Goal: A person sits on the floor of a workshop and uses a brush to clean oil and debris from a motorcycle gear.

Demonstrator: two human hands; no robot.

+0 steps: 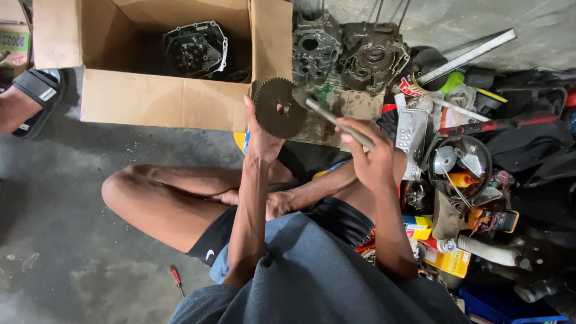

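I sit cross-legged on a concrete floor. My left hand point(262, 135) holds a dark, rusty toothed gear point(278, 108) upright by its lower left edge. My right hand point(367, 153) grips a flat metal tool point(333, 118), like a file or brush, whose tip rests against the right side of the gear. Both hands are raised above my knees, in front of an open cardboard box point(162, 99).
The box holds a dark engine cover point(195, 49). Two engine casings point(348, 54) lie behind the gear. Tools, cans, a metal ruler point(468, 55) and parts crowd the right side. Another person's sandalled foot point(30, 99) is at far left. A small red screwdriver point(176, 278) lies on the floor.
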